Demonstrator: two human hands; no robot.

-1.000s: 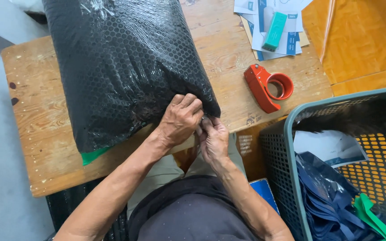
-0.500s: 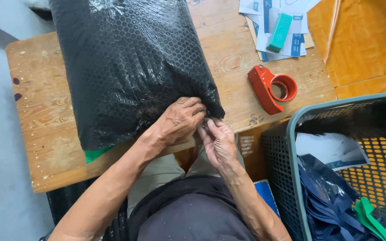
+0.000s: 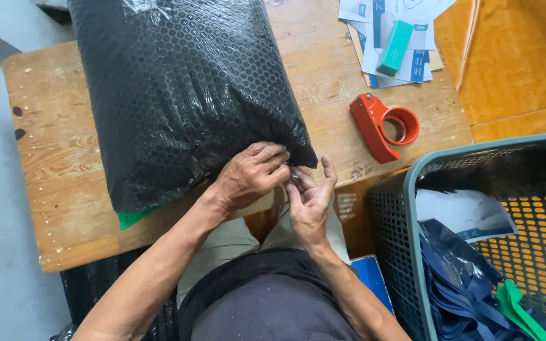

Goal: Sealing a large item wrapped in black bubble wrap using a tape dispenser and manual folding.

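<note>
A big parcel wrapped in black bubble wrap (image 3: 184,95) lies on a wooden table (image 3: 52,177), with a bit of green showing at its near left corner. My left hand (image 3: 251,173) presses on the parcel's near right corner, fingers curled over the wrap. Beside it my right hand (image 3: 309,202) pinches a strip of clear tape at the same corner, by the table's front edge. The corner itself is hidden under my fingers.
A red tape dispenser (image 3: 383,126) lies on the table to the right. Papers with a teal marker-like object (image 3: 394,39) lie at the back right. A grey-green plastic basket (image 3: 399,189) holding dark blue bags and green items stands at the right. An orange surface (image 3: 519,57) lies beyond.
Both hands stay at the parcel's near right corner. My right hand's fingers have opened a little and shifted slightly along the tape. The parcel has not moved.
</note>
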